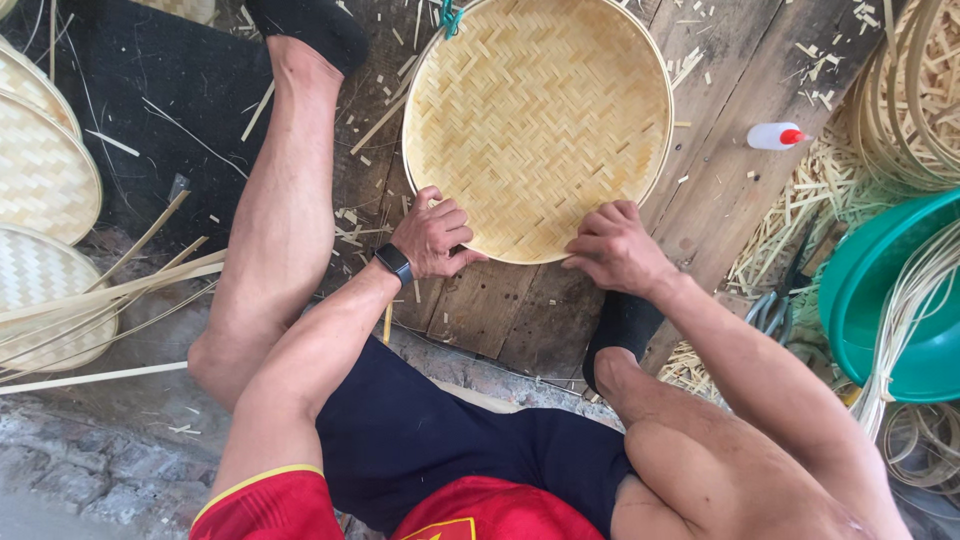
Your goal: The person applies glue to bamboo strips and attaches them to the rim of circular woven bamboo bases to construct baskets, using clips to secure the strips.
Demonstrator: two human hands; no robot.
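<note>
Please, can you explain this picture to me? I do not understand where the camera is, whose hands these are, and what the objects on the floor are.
The camera sits on a person's head and looks down, so you see their own arms and legs. No machine is here. The left hand and right hand both grip the near rim of a round woven bamboo tray, lying on wooden planks. The left wrist wears a dark watch. Around lie bamboo scraps, a small white bottle with a red cap, more woven trays at left, and a green basin at right.
</note>
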